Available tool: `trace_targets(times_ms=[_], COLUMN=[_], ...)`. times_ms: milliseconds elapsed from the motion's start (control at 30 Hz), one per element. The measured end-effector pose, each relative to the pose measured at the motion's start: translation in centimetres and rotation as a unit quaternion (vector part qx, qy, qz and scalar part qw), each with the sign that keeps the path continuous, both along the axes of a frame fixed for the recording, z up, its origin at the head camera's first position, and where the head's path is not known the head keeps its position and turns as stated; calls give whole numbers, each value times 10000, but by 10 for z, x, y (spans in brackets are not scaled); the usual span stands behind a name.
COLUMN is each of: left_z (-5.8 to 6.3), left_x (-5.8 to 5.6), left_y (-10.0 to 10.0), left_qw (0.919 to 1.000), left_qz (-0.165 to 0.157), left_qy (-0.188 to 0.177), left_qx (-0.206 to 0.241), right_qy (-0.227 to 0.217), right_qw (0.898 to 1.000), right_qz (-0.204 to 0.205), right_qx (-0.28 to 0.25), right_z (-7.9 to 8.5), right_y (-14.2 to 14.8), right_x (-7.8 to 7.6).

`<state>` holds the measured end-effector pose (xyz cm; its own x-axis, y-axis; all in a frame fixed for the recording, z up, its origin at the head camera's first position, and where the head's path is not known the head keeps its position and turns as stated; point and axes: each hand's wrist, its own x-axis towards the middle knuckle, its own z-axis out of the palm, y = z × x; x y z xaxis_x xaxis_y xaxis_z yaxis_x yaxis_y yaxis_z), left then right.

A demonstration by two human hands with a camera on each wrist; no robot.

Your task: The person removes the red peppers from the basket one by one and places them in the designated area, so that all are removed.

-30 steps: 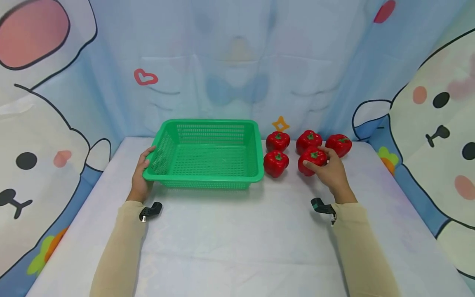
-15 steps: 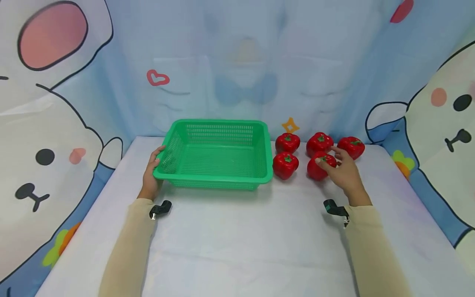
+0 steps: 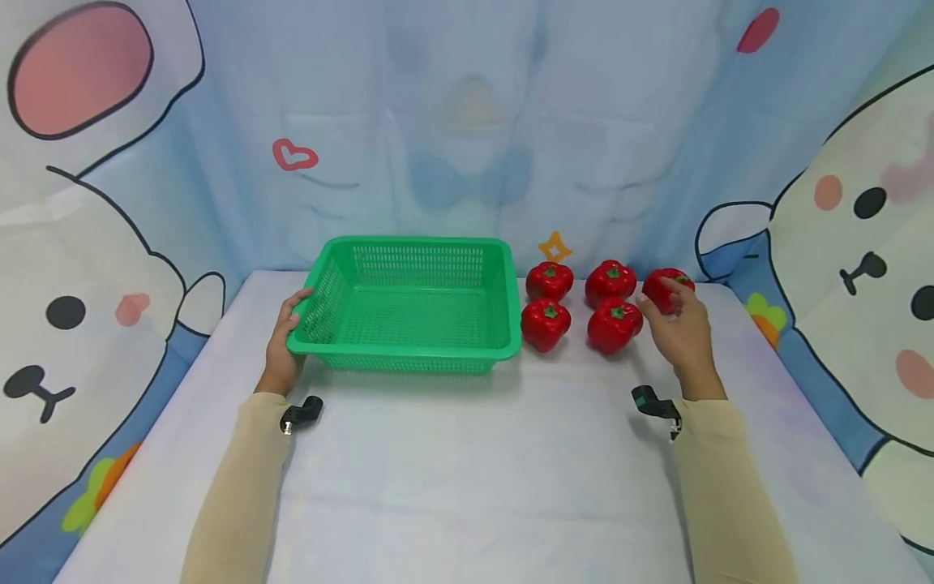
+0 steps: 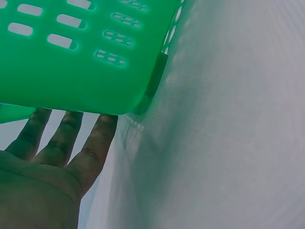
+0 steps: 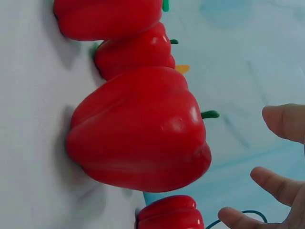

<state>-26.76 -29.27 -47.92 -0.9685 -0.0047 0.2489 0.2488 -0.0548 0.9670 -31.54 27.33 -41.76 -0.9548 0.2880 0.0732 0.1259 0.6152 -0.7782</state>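
Note:
A green plastic basket (image 3: pixel 419 351) stands on the table. My left hand (image 3: pixel 280 345) touches its left side; in the left wrist view, nearly straight fingers (image 4: pixel 90 152) reach the basket's wall (image 4: pixel 86 90). Several red bell peppers sit to the basket's right in two rows. My right hand (image 3: pixel 682 332) is in front of the rightmost back pepper (image 3: pixel 662 288), its fingertips overlapping it in the head view. Just left of the thumb lies a front-row pepper (image 3: pixel 614 326). In the right wrist view the fingers (image 5: pixel 279 186) are spread, holding nothing, beside a large pepper (image 5: pixel 138 131).
Other red peppers stand right by the basket, one in front (image 3: pixel 544 326) and one behind (image 3: pixel 549 281), with another back-row pepper (image 3: pixel 610 282) between. A cartoon-printed curtain (image 3: pixel 467 122) rises behind the white-covered table (image 3: pixel 467 470).
My right hand has let go of the front-row pepper and moved right to the rightmost back one. The left hand stays at the basket. The head view has shifted slightly.

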Motion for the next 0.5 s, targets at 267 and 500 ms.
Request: trace_targets(times_ms=[267,500], left_z=[1,24], left_x=[-3,2], left_y=[-2,-19], left_qw=[9998,9888], left_qz=[11,244], left_qy=[-45,-299], left_qx=[212,-1443], right_qy=[240,482], right_qw=[9991,9877], right_qz=[306,1172], right_qx=[159,920], right_z=[9,29], right_y=[-14,-38], right_x=[2,22])
